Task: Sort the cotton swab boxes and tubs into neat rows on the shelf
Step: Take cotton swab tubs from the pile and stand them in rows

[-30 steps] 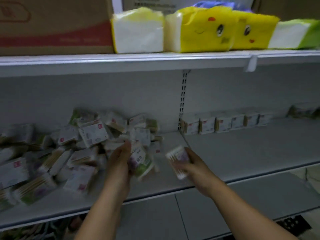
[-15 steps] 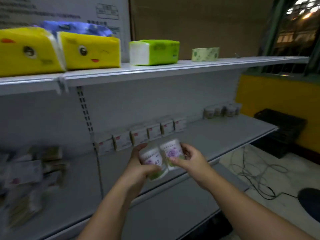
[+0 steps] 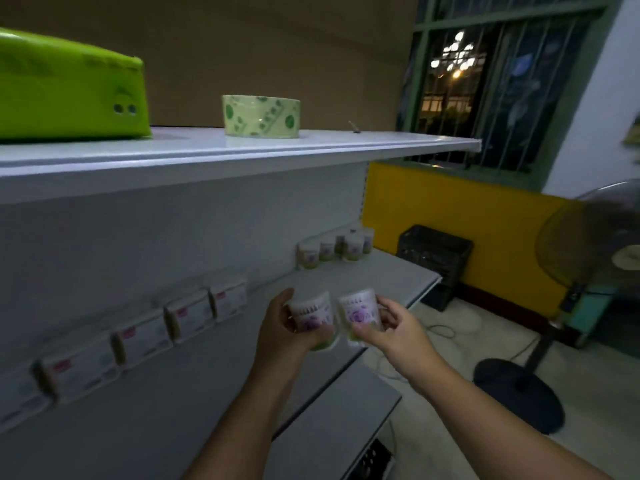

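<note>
1. Nearest: left hand [image 3: 280, 336] grips a cotton swab tub [image 3: 310, 315], fingers curled round its side. Right hand [image 3: 391, 332] grips a second tub [image 3: 360, 311] the same way. Both tubs are upright, side by side and almost touching, held over the front of the middle shelf [image 3: 384, 282].
2. Middle shelf is pale grey metal. A row of cotton swab boxes [image 3: 190, 315] stands against the back panel, left of the hands.
3. Farther along, shelved tubs [image 3: 334, 251] cluster at the shelf's right end.
4. Upper shelf [image 3: 242, 147] carries a green tissue pack [image 3: 69, 95] and a tape roll [image 3: 261, 116].
5. Room: black crate [image 3: 433, 258] against a yellow wall [image 3: 467, 216], pedestal fan [image 3: 588, 258], barred window [image 3: 485, 81], cables [image 3: 446, 329] on the floor.
6. Versus 0.5 s ago: the view has swung right, the yellow tissue packs have left frame and the fan has entered. The grips are unchanged, and the held pair is nearer the shelved tubs.
</note>
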